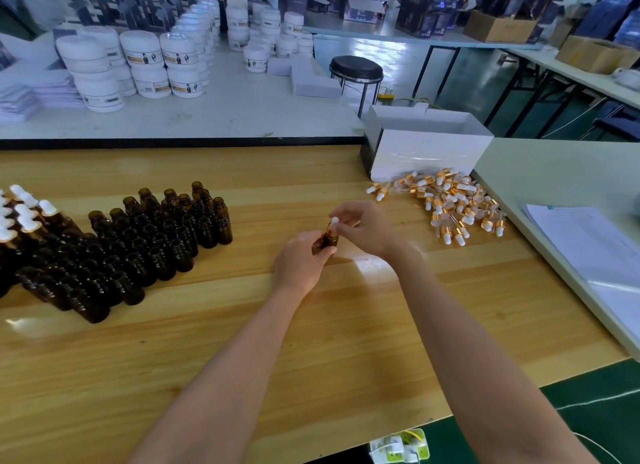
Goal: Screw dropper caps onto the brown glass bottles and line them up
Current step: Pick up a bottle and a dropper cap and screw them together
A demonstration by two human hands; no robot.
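Head view, sole entry. Item one: brown glass bottle (329, 240), held just above the wooden table (311, 342) at mid-bench, long axis roughly upright, neck towards the far side. Item two: left hand (300, 263), fingers curled round the bottle's body from below and the near side. Item three: right hand (364, 226), fingertips pinching the dropper cap (334, 223), which sits directly on the bottle's neck, white bulb uppermost, in line with the bottle's axis. How far the thread has engaged cannot be told. Item four: uncapped bottles (145, 252), a dense standing block well to the left of the hands. Item five: capped bottles (24, 217), white bulbs showing, at the far left edge beyond that block. Item six: loose dropper caps (453, 205), a heap to the right, just in front of a white box (426, 152). Judgement: twisting is the step in hand. The line-up lies leftward, so the left hand, already on the glass, is the nearer carrier, while the right hand sits nearer the heap.
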